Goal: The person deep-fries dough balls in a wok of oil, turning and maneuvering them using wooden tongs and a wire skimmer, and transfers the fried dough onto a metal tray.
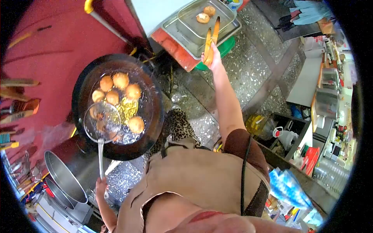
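In my left hand (101, 186) is the handle of a round wire skimmer (102, 122), its mesh over the lower left of a large dark wok (83, 77). Several browned round pieces (121, 80) float in the bubbling oil. Wooden tongs (210, 47) are held in my right hand (212, 58), their dark tips apart at the metal tray (186, 42). Two browned pieces (203, 18) lie on a rack in that tray, and nothing shows between the tips.
Under the tray are a red block (175, 50) and a green basin (226, 47). A metal pot (66, 176) stands lower left of the wok. On the right are an oil jug (261, 126), a red basket (310, 160) and a cluttered counter.
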### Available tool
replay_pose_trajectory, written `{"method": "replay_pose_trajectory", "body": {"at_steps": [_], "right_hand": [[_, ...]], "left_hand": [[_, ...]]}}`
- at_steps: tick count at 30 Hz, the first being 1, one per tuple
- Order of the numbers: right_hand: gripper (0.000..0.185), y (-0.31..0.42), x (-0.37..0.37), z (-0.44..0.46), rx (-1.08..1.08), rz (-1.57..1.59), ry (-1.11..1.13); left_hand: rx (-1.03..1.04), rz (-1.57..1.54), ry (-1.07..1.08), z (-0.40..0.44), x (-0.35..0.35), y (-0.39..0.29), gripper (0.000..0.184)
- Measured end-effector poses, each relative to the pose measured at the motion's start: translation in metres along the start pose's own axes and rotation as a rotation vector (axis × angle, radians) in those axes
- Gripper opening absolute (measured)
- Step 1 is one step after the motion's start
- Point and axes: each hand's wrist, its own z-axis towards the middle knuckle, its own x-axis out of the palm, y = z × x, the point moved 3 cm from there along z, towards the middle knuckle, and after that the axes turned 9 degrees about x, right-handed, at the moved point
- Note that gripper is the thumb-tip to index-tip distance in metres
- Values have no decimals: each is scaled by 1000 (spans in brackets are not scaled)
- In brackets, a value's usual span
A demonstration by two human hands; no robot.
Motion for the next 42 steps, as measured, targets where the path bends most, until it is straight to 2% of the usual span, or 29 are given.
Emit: {"method": "replay_pose_trajectory", "body": {"at_steps": [2,7,10,12,15,20,22,23,26,28,29,30,31,32,33,34,35,36,37,39,42], "right_hand": [[58,17,-11,30,-2,-101,-122],[59,40,-22,73,7,-246,-199],[55,44,-16,73,-37,-275,-238],[65,45,-10,58,-138,-471,-334],[67,43,-12,71,-217,-651,-344],[55,46,8,98,-107,-478,-393],[53,41,7,103,-72,-436,-380],[50,40,4,104,-43,-387,-373],[46,36,-4,100,5,-360,-321],[42,29,-7,86,22,-294,-195],[37,27,-1,64,-30,-314,-172],[33,23,1,51,-31,-290,-37],[32,20,-4,32,-50,-270,-20],[37,16,4,1,-111,-374,-67],[44,10,28,-51,-188,-422,27],[48,6,27,-69,-106,-468,-26],[48,-3,40,-100,-94,-506,-3],[47,-13,56,-131,-45,-503,-14],[52,-29,72,-164,-90,-472,47],[49,-70,95,-216,-24,-500,161],[62,-153,112,-267,125,-471,290]], "left_hand": [[-22,-53,-4,-4,2,6,21],[11,-48,-26,-9,5,24,21],[-59,-4,-26,-15,3,20,23],[-80,21,-35,-21,2,7,24],[-109,-2,-56,-24,7,1,25],[-203,24,-33,-28,8,4,27],[-109,-206,-71,-24,9,28,28],[-116,-210,-71,-24,8,38,28],[-120,-24,-54,-27,10,16,29],[-199,36,-64,-29,10,-6,28],[-150,6,-76,-26,13,-2,24],[-122,65,-72,-16,13,25,18],[-146,53,-71,-7,14,57,17],[-80,-73,-59,-12,16,43,20],[-76,-59,-15,-15,16,30,21],[-84,-117,-19,-16,16,32,23],[-2,-206,3,-9,18,51,24],[10,-101,-48,-18,15,11,28],[-36,-23,-58,-25,10,-16,29],[-7,43,-22,-12,9,1,32],[122,155,6,-16,-6,-29,36]]}}
